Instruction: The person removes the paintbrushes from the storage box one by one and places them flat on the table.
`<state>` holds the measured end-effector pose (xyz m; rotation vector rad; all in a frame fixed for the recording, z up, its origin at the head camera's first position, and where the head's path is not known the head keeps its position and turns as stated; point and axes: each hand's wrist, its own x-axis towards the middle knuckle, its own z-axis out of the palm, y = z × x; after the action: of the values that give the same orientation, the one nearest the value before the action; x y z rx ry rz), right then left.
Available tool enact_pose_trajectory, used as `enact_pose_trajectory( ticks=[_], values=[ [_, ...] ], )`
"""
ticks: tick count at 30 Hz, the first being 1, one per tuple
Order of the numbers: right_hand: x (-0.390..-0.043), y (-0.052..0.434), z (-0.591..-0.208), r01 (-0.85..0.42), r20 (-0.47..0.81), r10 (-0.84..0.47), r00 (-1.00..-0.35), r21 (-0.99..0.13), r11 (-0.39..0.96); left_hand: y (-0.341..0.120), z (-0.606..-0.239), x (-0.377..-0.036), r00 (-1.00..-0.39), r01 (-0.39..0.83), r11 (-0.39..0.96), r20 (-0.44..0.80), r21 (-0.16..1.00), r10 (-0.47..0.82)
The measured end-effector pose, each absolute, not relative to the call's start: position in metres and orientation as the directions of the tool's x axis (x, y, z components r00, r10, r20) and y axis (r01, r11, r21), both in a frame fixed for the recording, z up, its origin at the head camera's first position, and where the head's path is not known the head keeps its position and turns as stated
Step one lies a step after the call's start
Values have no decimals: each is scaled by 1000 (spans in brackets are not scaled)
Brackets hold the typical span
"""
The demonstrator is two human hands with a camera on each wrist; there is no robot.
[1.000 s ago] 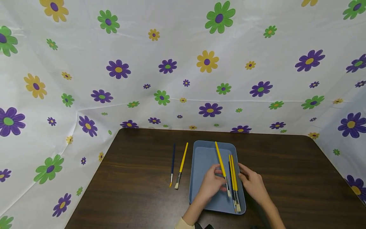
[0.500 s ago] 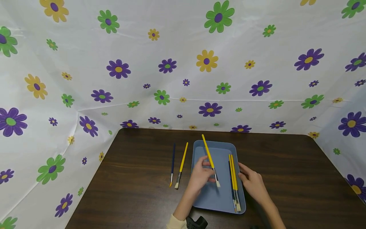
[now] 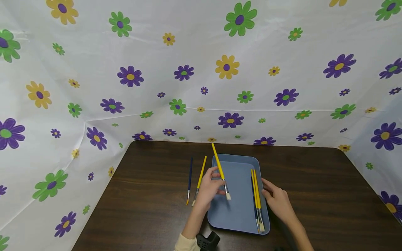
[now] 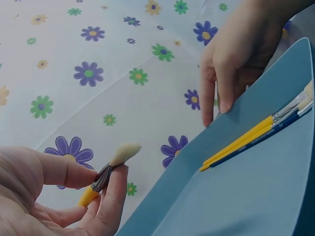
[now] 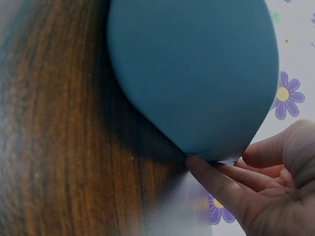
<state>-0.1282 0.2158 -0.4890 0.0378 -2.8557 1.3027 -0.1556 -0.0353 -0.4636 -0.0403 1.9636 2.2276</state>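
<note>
A yellow-handled paintbrush (image 3: pixel 217 161) with pale bristles is pinched near its metal collar by my left hand (image 3: pixel 208 188), over the left edge of a blue-grey tray (image 3: pixel 238 212). In the left wrist view, thumb and fingers close on the collar below the bristles (image 4: pixel 126 153). My right hand (image 3: pixel 278 203) holds the tray's right rim, thumb and fingers on either side of the edge in the right wrist view. Along the tray's right side lie two yellow brushes (image 3: pixel 256 190) and a dark blue brush (image 3: pixel 253 195), bristles toward me.
Left of the tray, a dark blue brush (image 3: pixel 190 179) and a yellow brush (image 3: pixel 203 169) lie side by side on the dark wooden table (image 3: pixel 141 202); my left hand partly covers the yellow one. A flowered white sheet (image 3: pixel 201 69) hangs behind the table.
My left hand has carried the yellow paintbrush leftward, from above the tray's middle to its left edge. My right hand has stayed at the tray's right rim.
</note>
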Motion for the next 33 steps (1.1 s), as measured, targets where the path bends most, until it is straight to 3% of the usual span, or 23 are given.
enact_pose_trajectory(
  ticks=[33],
  values=[
    [-128, 213, -493, -24, 21, -13, -1000, -751, 659, -79, -459, -163, -992, -103, -114, -94, 988, 82]
  ],
)
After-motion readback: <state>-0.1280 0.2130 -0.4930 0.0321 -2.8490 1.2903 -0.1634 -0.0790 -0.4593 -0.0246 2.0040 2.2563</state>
